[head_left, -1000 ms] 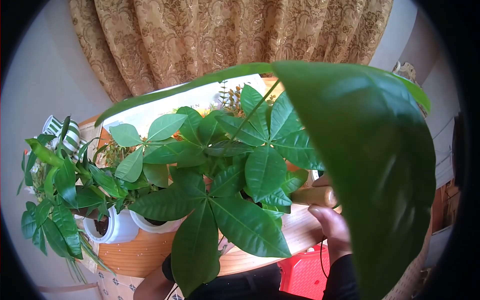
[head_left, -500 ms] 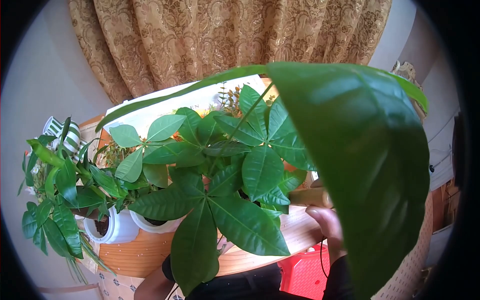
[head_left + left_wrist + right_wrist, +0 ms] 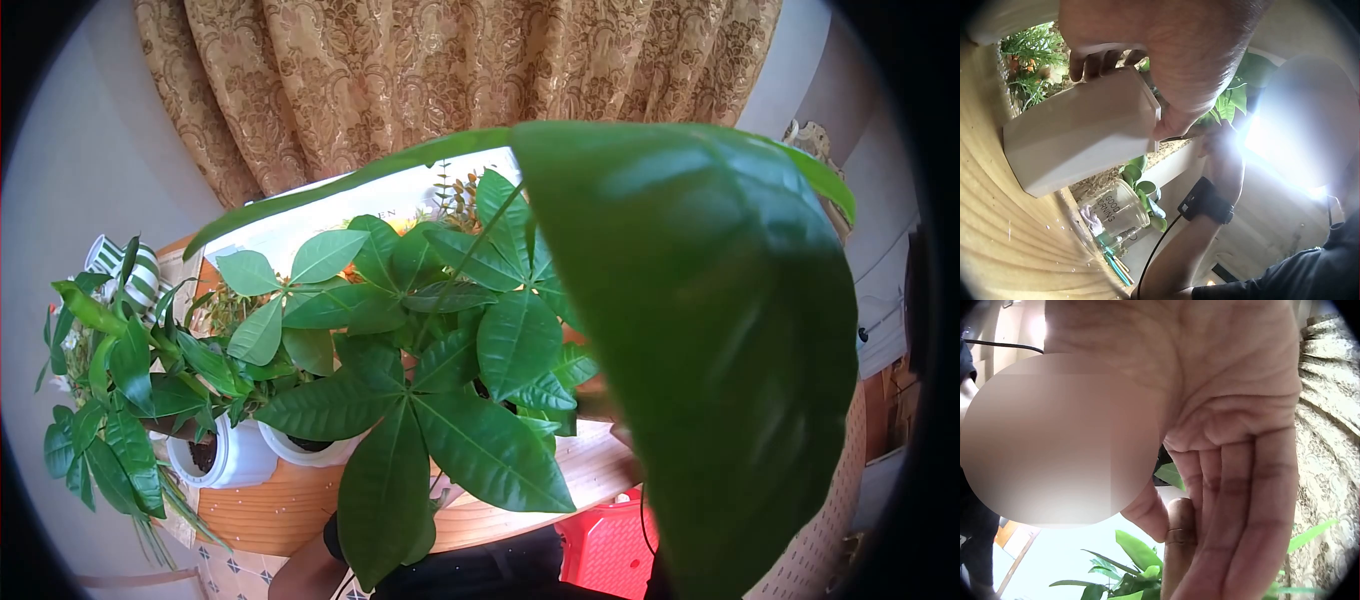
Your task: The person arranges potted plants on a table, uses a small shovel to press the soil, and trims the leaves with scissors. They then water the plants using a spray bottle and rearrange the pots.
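In the left wrist view my left hand (image 3: 1179, 56) grips a white faceted plant pot (image 3: 1079, 134), thumb at the rim and fingers over the far side. The pot stands on the wooden table and holds a plant with broad green leaves (image 3: 410, 390). My right hand (image 3: 1235, 444) holds a round wooden handle (image 3: 1177, 556) between thumb and fingers. Whatever tool end the handle has is hidden by fingers and foliage. In the head view one big leaf (image 3: 690, 330) covers most of the right hand, and foliage hides the left.
Two white pots (image 3: 240, 460) with soil stand at the left among leafy stems. A green-and-white striped container (image 3: 135, 270) is behind them. A clear cup (image 3: 1116, 209) stands near the pot. Below the table (image 3: 290, 515) edge is a red plastic stool (image 3: 610, 545).
The big leaf has swung left in the head view and now covers the right hand. The wooden handle has shifted slightly left; the left hand's forearm looks still.
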